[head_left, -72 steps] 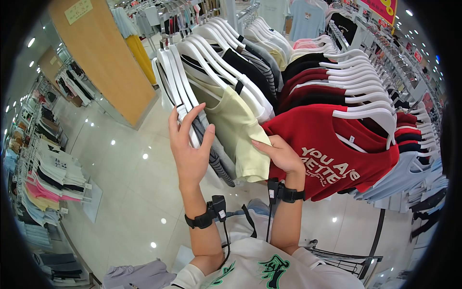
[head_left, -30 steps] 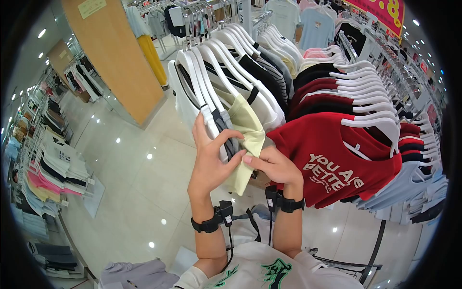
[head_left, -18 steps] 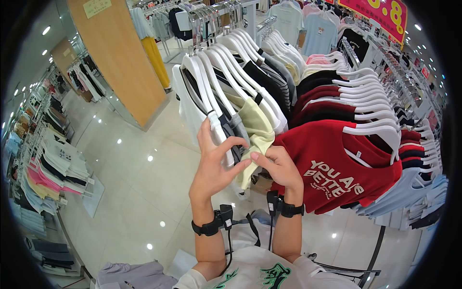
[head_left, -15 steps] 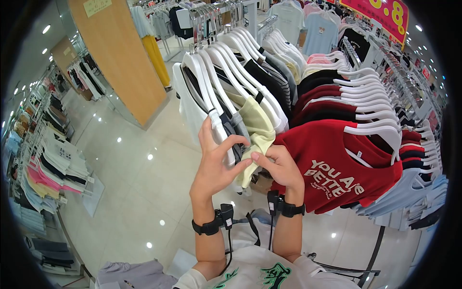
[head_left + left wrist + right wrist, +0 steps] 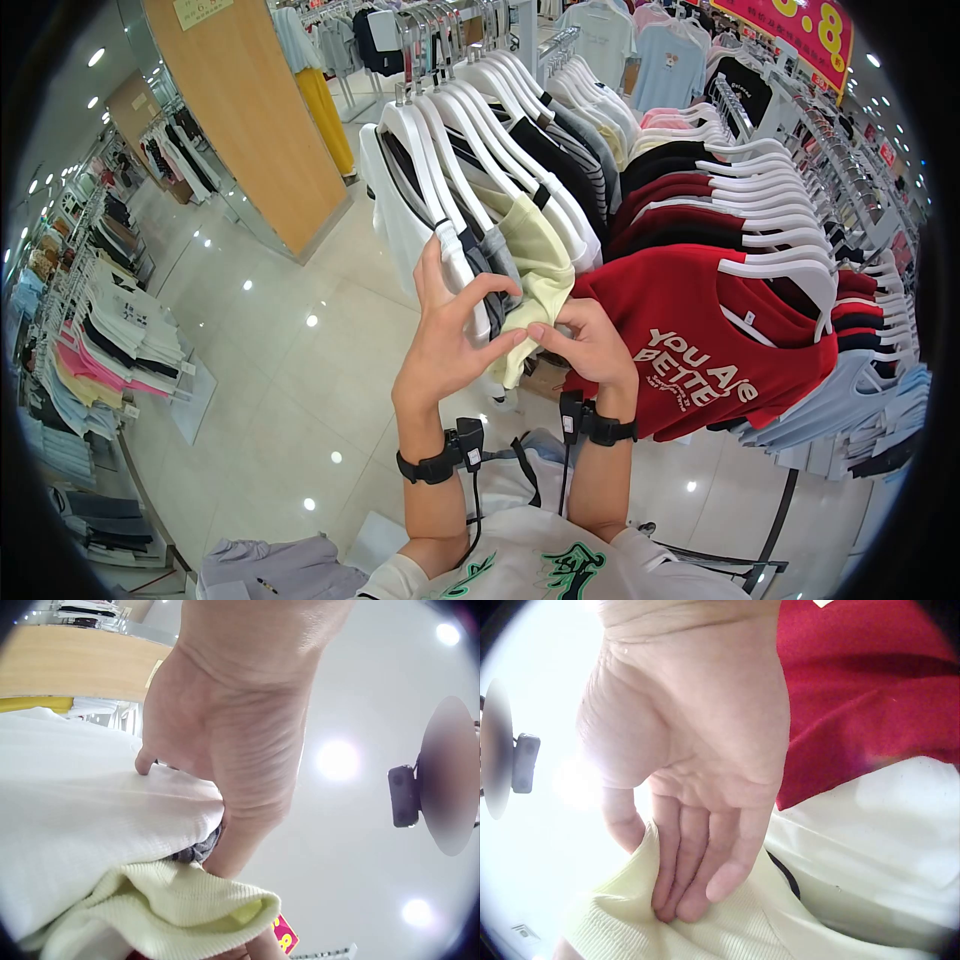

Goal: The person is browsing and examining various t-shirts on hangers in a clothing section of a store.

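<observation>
A pale yellow shirt (image 5: 535,265) hangs on a white hanger in a crowded rack, between a white shirt (image 5: 395,220) and a red printed shirt (image 5: 690,320). My left hand (image 5: 505,315) curls round the grey and white sleeves beside it and pinches the yellow sleeve's hem with thumb and forefinger. My right hand (image 5: 550,335) pinches the same hem from the other side. In the left wrist view the left hand (image 5: 225,750) lies against white cloth (image 5: 75,802) above the yellow shirt (image 5: 172,907). The right hand (image 5: 682,847) has its fingers on the yellow shirt (image 5: 727,930), the thumb behind it.
White hangers (image 5: 470,130) with dark, striped and red shirts fill the rack to the right. A wooden pillar (image 5: 250,120) stands behind on the left. Folded clothes fill shelves (image 5: 100,350) at far left. A wire basket (image 5: 720,565) and grey clothes (image 5: 270,565) lie low near me.
My left hand, earlier flat on the hangers, has closed on the sleeves. The yellow sleeve, earlier spread out, is now gathered between both hands. Little has moved in the last second.
</observation>
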### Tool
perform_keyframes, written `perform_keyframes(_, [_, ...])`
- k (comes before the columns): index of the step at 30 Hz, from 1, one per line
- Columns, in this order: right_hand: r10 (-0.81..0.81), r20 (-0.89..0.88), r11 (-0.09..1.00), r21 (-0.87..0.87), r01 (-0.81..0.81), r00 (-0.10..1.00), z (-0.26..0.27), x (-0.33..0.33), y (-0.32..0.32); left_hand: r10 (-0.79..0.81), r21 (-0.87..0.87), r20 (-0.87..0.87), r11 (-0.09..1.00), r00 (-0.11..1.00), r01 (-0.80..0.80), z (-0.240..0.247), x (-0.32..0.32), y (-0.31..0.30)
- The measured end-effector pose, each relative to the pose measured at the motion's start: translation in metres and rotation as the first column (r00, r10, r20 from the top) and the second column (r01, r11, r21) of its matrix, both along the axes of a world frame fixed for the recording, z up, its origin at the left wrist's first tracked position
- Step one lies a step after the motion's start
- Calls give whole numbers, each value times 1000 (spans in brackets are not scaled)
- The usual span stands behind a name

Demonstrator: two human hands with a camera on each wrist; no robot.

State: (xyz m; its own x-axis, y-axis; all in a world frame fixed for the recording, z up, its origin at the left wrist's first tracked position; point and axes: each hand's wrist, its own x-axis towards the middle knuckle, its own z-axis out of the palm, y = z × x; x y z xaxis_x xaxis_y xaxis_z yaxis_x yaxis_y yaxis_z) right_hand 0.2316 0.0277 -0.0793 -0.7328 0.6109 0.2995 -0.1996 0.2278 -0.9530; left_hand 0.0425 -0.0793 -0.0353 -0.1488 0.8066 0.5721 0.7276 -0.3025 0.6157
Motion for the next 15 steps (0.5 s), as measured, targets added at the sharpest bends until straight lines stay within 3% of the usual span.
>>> perform_keyframes(15, [-11, -10, 1000, 19, 11, 1000, 5, -1, -2, 7, 1, -5, 1000, 1000, -7, -1, 1, 0])
